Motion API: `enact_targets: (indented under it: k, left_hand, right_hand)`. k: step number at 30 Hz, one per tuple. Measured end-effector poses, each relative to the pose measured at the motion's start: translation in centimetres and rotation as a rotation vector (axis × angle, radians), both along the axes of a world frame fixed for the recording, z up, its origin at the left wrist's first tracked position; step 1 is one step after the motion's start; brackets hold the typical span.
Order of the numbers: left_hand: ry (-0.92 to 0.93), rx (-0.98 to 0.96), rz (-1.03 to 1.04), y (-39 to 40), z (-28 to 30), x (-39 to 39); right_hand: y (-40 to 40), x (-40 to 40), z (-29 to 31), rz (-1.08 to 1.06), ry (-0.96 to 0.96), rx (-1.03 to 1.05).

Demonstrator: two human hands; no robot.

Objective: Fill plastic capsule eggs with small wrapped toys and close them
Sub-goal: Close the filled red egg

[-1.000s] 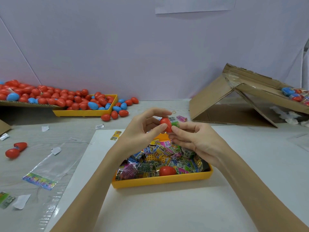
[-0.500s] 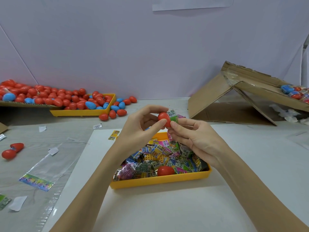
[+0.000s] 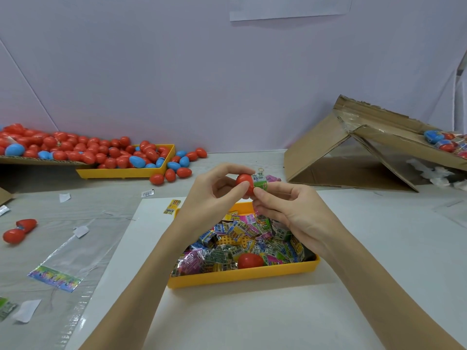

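Observation:
My left hand [image 3: 214,195] pinches a red capsule egg half [image 3: 244,182] above the yellow tray [image 3: 242,276]. A small wrapped toy [image 3: 260,181] in a green wrapper sticks out of the half's open side. My right hand [image 3: 290,213] pinches that toy at its near edge, fingertips against the red half. The tray below holds many colourful wrapped toys [image 3: 242,238] and another red egg half [image 3: 250,260] near its front rim.
A second yellow tray [image 3: 121,171] at the back left overflows with red and blue eggs [image 3: 83,150]. An open red egg [image 3: 19,229] lies at the left. Clear bags [image 3: 68,258] cover the left of the table. A tipped cardboard box [image 3: 353,152] stands at the back right.
Both hands have lifted slightly and stayed together. The wrapped toy sits a little deeper in the red half.

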State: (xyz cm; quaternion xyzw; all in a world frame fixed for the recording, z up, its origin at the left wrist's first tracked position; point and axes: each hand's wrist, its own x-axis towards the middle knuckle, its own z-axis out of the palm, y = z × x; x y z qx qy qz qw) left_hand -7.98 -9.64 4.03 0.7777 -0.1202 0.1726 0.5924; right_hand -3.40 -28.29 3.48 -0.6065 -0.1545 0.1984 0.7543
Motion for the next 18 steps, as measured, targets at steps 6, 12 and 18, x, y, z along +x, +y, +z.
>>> enact_targets:
  k: [6,12,18]
  left_hand:
    - [-0.031,0.036,-0.018,0.0,-0.1,0.1]
    - [-0.143,0.07,0.011,0.3,-0.5,0.2]
    - [-0.277,0.169,0.024,1.3,-0.3,0.3]
  right_hand:
    - [-0.1,-0.1,0.1,-0.014,-0.019,-0.033]
    - [-0.3,0.2,0.2,0.022,0.064,-0.032]
    - [-0.5,0.2,0.5,0.214,0.242,0.044]
